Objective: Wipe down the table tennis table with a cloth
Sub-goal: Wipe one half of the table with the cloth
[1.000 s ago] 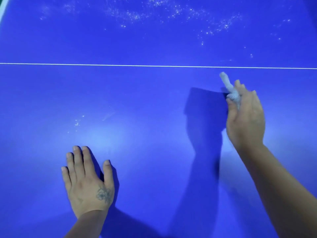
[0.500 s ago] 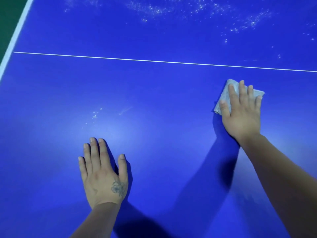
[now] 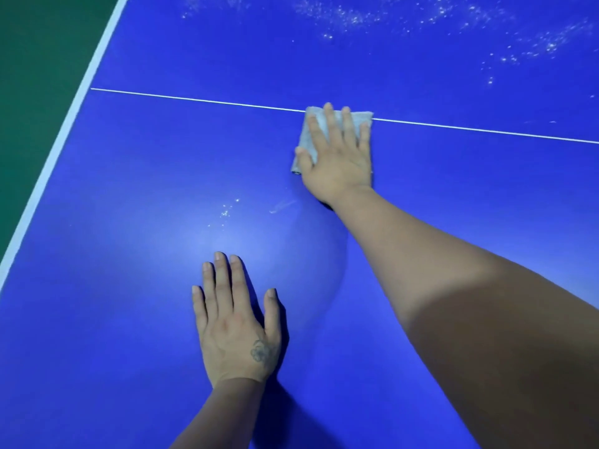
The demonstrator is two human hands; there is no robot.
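The blue table tennis table [image 3: 129, 286] fills the view, with a thin white centre line [image 3: 194, 99] across it. A folded grey cloth [image 3: 308, 137] lies flat on the table at the centre line. My right hand [image 3: 338, 157] presses down on the cloth with fingers spread, covering most of it. My left hand [image 3: 235, 322] rests palm-down on the bare table nearer to me, fingers together, holding nothing. White dust specks [image 3: 421, 17] spread over the far half, and a small patch of specks [image 3: 227, 210] lies between my hands.
The table's white edge stripe [image 3: 64, 131] runs diagonally at the left, with green floor [image 3: 32, 59] beyond it. A faint curved wipe mark [image 3: 340, 273] shows beside my right forearm.
My right hand went from pinching the bunched cloth above the table to pressing it flat, then slid it left and forward onto the centre line. My left hand stayed planted.
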